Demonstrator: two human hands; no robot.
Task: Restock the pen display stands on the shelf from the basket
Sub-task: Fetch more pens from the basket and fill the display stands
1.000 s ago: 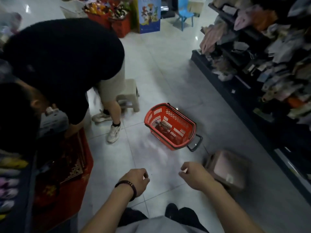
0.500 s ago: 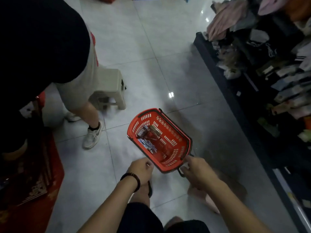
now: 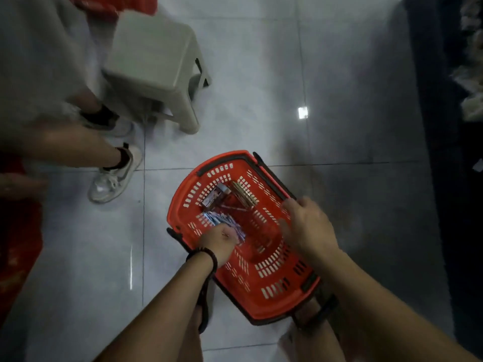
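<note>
Arrival at the stock is the change: half a second ago both hands were only reaching the near end of the red basket (image 3: 183,194), and now the left hand (image 3: 220,240) is down inside it, its knuckles bent over a bundle of blue-and-white packs (image 3: 217,218) lying against the left wall. The fingertips are hidden under the hand, so I cannot tell whether it has a pinch on them yet. The right hand (image 3: 309,228) lies across the basket's right rim beside the black handle, fingers loose and spread, holding nothing that shows; it looks placed to steady the basket. For the task this reads as the first pick just beginning, with nothing lifted out so far. The basket sits on the tiled floor, near and centre, and a small box (image 3: 215,195) and a long brown one (image 3: 243,195) lie at its far end. The view has also dropped closer and steeper than in the earlier frame, so the basket fills more of it. The beige stool (image 3: 154,64) and another person's white sneaker (image 3: 115,176) stand far left. The dark shelf (image 3: 444,152) runs along the right; no display stands show.
</note>
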